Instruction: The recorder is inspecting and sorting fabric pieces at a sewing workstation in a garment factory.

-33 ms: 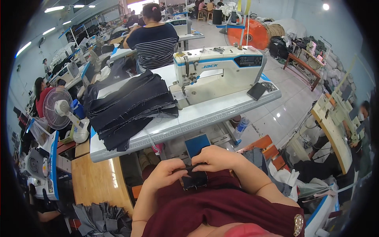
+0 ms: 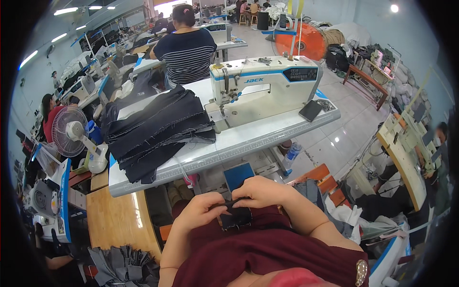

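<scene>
Over my lap, my left hand (image 2: 203, 209) and my right hand (image 2: 260, 192) pinch the upper edge of a small dark denim piece (image 2: 236, 218). Its frayed lower edge hangs down with pale loose threads. Both hands are closed, thumbs on the near side, and part of the cloth is hidden behind the fingers. Beyond them stands a white sewing machine (image 2: 260, 86) on its table (image 2: 229, 152). A stack of dark denim panels (image 2: 158, 131) with frayed edges lies left of the needle, partly over the table's front edge.
A dark phone (image 2: 311, 110) lies at the table's right end. At left are a white fan (image 2: 71, 131) and a wooden board (image 2: 119, 217), with bundled grey cloth pieces (image 2: 124, 265) below. Cloth heaps (image 2: 351, 215) lie at right. A co-worker (image 2: 187, 50) sits ahead.
</scene>
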`<action>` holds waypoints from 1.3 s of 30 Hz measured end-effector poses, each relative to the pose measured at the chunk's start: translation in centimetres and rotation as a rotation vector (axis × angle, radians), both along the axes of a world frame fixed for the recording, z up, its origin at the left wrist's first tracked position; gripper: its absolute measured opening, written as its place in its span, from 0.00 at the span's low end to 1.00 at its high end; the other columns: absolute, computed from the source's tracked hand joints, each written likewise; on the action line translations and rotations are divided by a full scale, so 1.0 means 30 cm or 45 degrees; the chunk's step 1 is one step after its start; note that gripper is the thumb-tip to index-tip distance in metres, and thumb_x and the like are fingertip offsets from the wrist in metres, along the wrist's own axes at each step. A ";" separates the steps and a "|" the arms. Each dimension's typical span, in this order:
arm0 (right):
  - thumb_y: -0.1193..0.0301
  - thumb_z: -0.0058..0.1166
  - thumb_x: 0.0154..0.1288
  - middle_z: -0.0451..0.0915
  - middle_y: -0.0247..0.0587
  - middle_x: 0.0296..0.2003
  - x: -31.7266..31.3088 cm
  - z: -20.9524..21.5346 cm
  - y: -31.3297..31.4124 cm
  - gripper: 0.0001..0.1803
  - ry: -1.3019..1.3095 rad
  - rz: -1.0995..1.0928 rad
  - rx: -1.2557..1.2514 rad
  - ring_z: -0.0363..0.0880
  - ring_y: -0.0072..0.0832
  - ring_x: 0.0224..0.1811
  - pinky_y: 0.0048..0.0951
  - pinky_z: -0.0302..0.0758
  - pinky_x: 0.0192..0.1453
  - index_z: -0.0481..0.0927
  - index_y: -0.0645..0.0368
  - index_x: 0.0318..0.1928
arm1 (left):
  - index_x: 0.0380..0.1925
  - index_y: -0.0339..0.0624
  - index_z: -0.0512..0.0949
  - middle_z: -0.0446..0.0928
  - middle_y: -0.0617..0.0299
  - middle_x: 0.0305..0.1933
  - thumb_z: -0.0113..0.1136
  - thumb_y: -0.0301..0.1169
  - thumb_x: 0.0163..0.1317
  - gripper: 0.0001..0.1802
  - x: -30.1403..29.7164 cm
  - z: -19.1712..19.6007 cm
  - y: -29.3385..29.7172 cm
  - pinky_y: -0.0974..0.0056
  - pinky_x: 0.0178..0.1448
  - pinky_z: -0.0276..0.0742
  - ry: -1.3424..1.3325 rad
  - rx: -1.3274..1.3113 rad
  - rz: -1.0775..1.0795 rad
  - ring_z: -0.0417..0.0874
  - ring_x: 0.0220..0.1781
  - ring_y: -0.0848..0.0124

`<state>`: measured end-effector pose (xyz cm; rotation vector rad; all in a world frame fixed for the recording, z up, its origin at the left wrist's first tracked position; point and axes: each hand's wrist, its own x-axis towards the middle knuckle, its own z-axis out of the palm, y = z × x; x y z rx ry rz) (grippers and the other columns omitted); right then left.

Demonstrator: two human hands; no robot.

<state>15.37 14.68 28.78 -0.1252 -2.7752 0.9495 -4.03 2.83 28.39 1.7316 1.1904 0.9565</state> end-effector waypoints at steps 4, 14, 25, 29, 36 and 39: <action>0.63 0.53 0.59 0.74 0.49 0.23 -0.017 0.022 0.004 0.12 -0.080 0.021 0.047 0.74 0.49 0.29 0.41 0.69 0.31 0.72 0.59 0.31 | 0.27 0.37 0.72 0.70 0.55 0.26 0.58 0.27 0.53 0.06 -0.014 -0.028 0.023 0.60 0.34 0.68 0.201 0.178 -0.014 0.72 0.29 0.56; 0.63 0.52 0.59 0.73 0.44 0.19 -0.016 0.024 -0.007 0.10 -0.035 0.118 0.063 0.73 0.45 0.26 0.38 0.68 0.34 0.71 0.56 0.29 | 0.23 0.39 0.71 0.70 0.57 0.23 0.58 0.29 0.53 0.07 -0.023 0.010 0.021 0.59 0.32 0.67 0.383 0.330 -0.180 0.73 0.29 0.56; 0.62 0.53 0.59 0.76 0.48 0.24 -0.027 0.050 -0.030 0.10 -0.032 0.077 0.062 0.75 0.48 0.29 0.41 0.70 0.32 0.75 0.55 0.36 | 0.19 0.38 0.70 0.68 0.55 0.21 0.59 0.29 0.53 0.10 -0.047 -0.008 -0.045 0.61 0.30 0.65 0.285 0.261 -0.040 0.72 0.26 0.57; 0.67 0.58 0.56 0.76 0.44 0.24 -0.036 0.019 0.018 0.08 0.271 -0.303 -0.165 0.76 0.35 0.27 0.31 0.71 0.32 0.78 0.55 0.34 | 0.24 0.37 0.70 0.66 0.59 0.22 0.60 0.28 0.51 0.09 -0.086 -0.020 -0.020 0.66 0.31 0.66 0.094 0.261 0.185 0.69 0.26 0.68; 0.70 0.53 0.63 0.68 0.18 0.22 -0.079 0.066 0.068 0.04 0.296 -0.387 -1.062 0.58 0.05 0.21 0.12 0.52 0.22 0.75 0.56 0.32 | 0.35 0.38 0.72 0.69 0.68 0.28 0.58 0.26 0.55 0.08 -0.082 0.010 0.050 0.74 0.36 0.66 -0.304 0.263 0.496 0.68 0.31 0.80; 0.70 0.53 0.63 0.67 0.17 0.21 -0.075 0.069 0.075 0.04 0.265 -0.436 -0.961 0.56 0.05 0.20 0.13 0.51 0.21 0.75 0.55 0.33 | 0.36 0.38 0.72 0.69 0.67 0.28 0.59 0.28 0.55 0.10 -0.056 0.032 0.081 0.74 0.35 0.66 -0.321 0.301 0.445 0.69 0.31 0.80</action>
